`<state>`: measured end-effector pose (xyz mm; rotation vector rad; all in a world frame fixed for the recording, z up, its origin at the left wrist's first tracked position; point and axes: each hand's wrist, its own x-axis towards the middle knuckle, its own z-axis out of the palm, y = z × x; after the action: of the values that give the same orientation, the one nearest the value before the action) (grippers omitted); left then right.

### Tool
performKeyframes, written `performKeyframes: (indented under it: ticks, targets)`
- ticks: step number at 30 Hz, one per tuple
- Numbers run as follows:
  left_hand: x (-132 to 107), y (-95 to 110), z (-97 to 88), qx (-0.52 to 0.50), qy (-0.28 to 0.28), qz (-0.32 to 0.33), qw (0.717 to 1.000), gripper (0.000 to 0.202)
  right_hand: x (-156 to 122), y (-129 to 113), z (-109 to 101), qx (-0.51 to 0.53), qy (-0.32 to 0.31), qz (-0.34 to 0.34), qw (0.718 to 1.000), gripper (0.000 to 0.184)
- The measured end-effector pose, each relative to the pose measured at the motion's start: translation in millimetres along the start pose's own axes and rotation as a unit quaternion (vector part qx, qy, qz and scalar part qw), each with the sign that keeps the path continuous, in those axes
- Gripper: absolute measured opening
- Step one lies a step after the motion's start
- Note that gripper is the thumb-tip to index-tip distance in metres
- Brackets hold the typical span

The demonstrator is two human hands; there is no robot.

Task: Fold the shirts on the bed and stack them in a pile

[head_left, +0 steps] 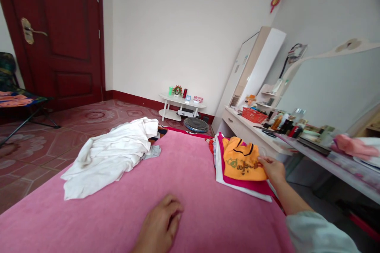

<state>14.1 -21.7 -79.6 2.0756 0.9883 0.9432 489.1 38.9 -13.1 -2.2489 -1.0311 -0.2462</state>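
Observation:
An orange folded shirt [242, 164] with dark lettering and a black-trimmed neckline lies on top of a stack of folded clothes at the right of the pink bed cover [184, 166]. My right hand [273, 170] pinches its right edge between thumb and fingers. Under it, the edges of a magenta garment [255, 185] and a white garment [219, 172] show. My left hand [163, 221] is held low over the middle of the cover, fingers loosely curled and apart from the thumb, with nothing in it. Crumpled white clothing [113, 156] is heaped on the left of the bed.
A white dressing table [246, 124] with a red basket [254, 115], bottles and a mirror [335, 91] stands along the right. Beyond the bed are a small white table [184, 101] and a round dark object [196, 124]. A folding chair [23, 101] and red door [68, 39] are left.

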Motion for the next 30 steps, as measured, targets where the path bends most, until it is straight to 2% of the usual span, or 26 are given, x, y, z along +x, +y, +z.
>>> performKeyframes:
  ticks: [3,6,8,10,12,13,15,17,19,21,23,25,27,28,29,30]
  targets:
    - [-1,1,0.5,0.004,-0.010,-0.004,1.000,0.024,1,-5,-13,-0.147,-0.063,0.031,0.987,0.028]
    - [-1,2,0.3,0.006,-0.014,-0.004,1.000,0.024,-9,-41,-13,-0.205,-0.053,-0.061,0.975,0.031]
    - [0,2,0.0,0.006,-0.016,-0.004,1.000,0.024,-19,-73,-5,-0.186,-0.062,-0.132,0.972,0.035]
    - [0,1,-0.1,0.006,-0.018,-0.005,1.000,0.024,-31,-101,10,-0.156,-0.016,-0.201,0.967,0.044]
    - [1,-1,0.0,0.007,-0.019,-0.005,1.000,0.022,-44,-117,30,-0.150,0.021,-0.246,0.957,0.053]
    - [1,-2,0.2,0.007,-0.019,-0.005,1.000,0.021,-50,-119,42,-0.162,0.007,-0.255,0.953,0.055]
    - [1,-4,0.6,0.006,-0.019,-0.002,1.000,0.021,-57,-118,64,-0.208,-0.085,-0.241,0.944,0.056]
    - [0,-6,1.0,0.003,-0.017,0.002,1.000,0.021,-57,-116,77,-0.245,-0.181,-0.213,0.928,0.058]
    - [0,-6,1.0,0.000,-0.016,0.005,1.000,0.021,-50,-118,75,-0.247,-0.227,-0.213,0.918,0.061]
    - [0,-6,0.7,-0.002,-0.012,0.004,1.000,0.021,-42,-125,59,-0.224,-0.243,-0.245,0.911,0.058]
    - [0,-5,0.5,-0.003,-0.009,0.003,1.000,0.021,-39,-130,37,-0.204,-0.229,-0.280,0.910,0.047]
    - [0,-4,0.4,-0.003,-0.004,0.001,1.000,0.021,-46,-124,21,-0.189,-0.124,-0.278,0.934,0.044]
    - [0,-3,0.6,-0.003,0.002,-0.001,1.000,0.021,-62,-104,18,-0.174,0.016,-0.230,0.957,0.047]
    - [0,-3,0.9,-0.002,0.005,-0.002,1.000,0.021,-71,-91,21,-0.171,0.047,-0.194,0.965,0.051]
    - [0,-3,1.2,-0.002,0.008,-0.004,1.000,0.021,-79,-76,25,-0.172,0.023,-0.149,0.973,0.055]
    - [0,-4,1.5,-0.002,0.010,-0.005,1.000,0.021,-84,-63,30,-0.172,-0.040,-0.102,0.979,0.057]
